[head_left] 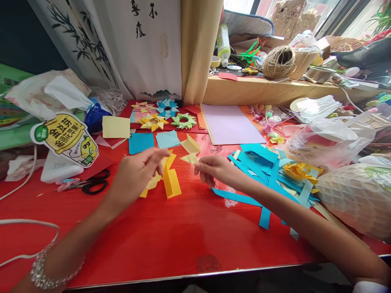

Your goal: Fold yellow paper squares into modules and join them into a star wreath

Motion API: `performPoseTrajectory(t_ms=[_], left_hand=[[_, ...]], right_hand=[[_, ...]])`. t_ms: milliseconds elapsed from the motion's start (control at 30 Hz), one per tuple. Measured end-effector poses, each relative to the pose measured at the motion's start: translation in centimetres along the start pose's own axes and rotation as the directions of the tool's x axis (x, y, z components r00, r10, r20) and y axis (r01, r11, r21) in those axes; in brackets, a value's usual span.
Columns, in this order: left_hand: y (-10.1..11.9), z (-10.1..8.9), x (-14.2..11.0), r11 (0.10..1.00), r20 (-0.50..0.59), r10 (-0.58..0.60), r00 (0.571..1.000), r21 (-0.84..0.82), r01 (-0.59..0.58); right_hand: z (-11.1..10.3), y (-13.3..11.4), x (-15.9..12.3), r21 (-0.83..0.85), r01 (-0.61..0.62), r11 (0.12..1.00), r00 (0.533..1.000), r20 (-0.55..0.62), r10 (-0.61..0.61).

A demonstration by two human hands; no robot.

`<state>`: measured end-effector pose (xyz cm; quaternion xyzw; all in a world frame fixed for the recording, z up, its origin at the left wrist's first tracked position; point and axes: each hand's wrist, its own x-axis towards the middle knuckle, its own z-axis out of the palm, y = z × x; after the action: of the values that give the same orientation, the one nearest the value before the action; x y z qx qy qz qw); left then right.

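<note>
My right hand (pixel 214 168) pinches a small folded pale yellow paper piece (pixel 190 158) just above the red table (pixel 171 236). My left hand (pixel 138 173) hovers over several folded yellow and orange paper pieces (pixel 170 179), its fingers loosely curled, blurred by motion; whether it holds one is unclear. Another folded yellow piece (pixel 191 145) lies just behind the hands. Farther back sit folded paper stars: yellow (pixel 152 121), green (pixel 183 120) and blue (pixel 166 107).
Blue paper squares (pixel 141 142) and a yellow square (pixel 116 126) lie behind the left hand. A heap of blue paper strips (pixel 262 162) lies right. Black scissors (pixel 93 185) rest at left beside a white charger (pixel 56 171). Lilac sheet (pixel 230 123), plastic bags (pixel 330 138), twine ball (pixel 278 61).
</note>
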<state>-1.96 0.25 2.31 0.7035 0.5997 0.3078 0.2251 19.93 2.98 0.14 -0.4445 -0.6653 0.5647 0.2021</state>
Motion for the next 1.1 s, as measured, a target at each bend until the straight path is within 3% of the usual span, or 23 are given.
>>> performPoseTrajectory(t_ms=[67, 167, 267, 433, 567, 667, 800, 900, 967, 1000, 1067, 1100], left_hand=[[-1.0, 0.1, 0.7, 0.925, -0.203, 0.225, 0.953, 0.351, -0.143], [-2.7, 1.3, 1.5, 0.847, -0.115, 0.337, 0.935, 0.471, -0.247], [-4.0, 2.6, 1.8, 0.673, 0.0, 0.407, 0.913, 0.676, -0.3], [-4.4, 2.5, 1.7, 0.66, -0.07, 0.41, 0.909, 0.71, -0.243], [-3.7, 1.6, 1.7, 0.733, -0.227, 0.417, 0.88, 0.657, -0.178], [-3.3, 1.0, 1.5, 0.753, -0.311, 0.497, 0.81, 0.618, -0.225], [-2.9, 0.1, 0.7, 0.668, -0.311, 0.656, 0.688, 0.664, -0.337], [-2.1, 0.1, -0.4, 0.647, -0.381, 0.732, 0.564, 0.649, -0.4], [-1.2, 0.7, -1.3, 0.673, -0.359, 0.723, 0.59, 0.559, -0.485], [-0.8, 1.2, -1.8, 0.697, -0.338, 0.704, 0.625, 0.498, -0.516], [0.2, 2.0, -2.5, 0.771, -0.288, 0.625, 0.725, 0.374, -0.516], [0.5, 2.4, -2.7, 0.837, -0.249, 0.535, 0.808, 0.286, -0.466]], right_hand=[[-1.6, 0.6, 0.9, -0.103, -0.052, 0.993, 0.998, -0.035, 0.048], [-3.1, 1.8, 1.8, -0.357, -0.068, 0.932, 0.996, -0.075, 0.044], [-3.5, 2.2, 2.0, -0.539, -0.083, 0.838, 0.983, -0.184, -0.021], [-2.9, 0.9, 1.1, -0.492, 0.009, 0.871, 0.949, -0.269, -0.162], [-2.1, -0.1, 0.5, -0.323, 0.066, 0.944, 0.959, -0.241, -0.149], [-1.1, -0.3, 0.2, -0.2, 0.142, 0.969, 0.965, -0.19, -0.181], [0.7, -0.2, -0.2, -0.122, 0.235, 0.964, 0.955, -0.155, -0.252], [2.1, -0.4, -0.9, -0.066, 0.256, 0.964, 0.955, -0.134, -0.263], [2.8, -0.7, -1.4, 0.027, 0.272, 0.962, 0.961, -0.063, -0.27], [3.1, -0.9, -1.6, 0.069, 0.292, 0.954, 0.956, -0.033, -0.291], [3.3, -1.2, -1.8, 0.099, 0.317, 0.943, 0.948, -0.052, -0.314], [3.3, -1.2, -1.9, 0.091, 0.312, 0.946, 0.949, -0.085, -0.304]])
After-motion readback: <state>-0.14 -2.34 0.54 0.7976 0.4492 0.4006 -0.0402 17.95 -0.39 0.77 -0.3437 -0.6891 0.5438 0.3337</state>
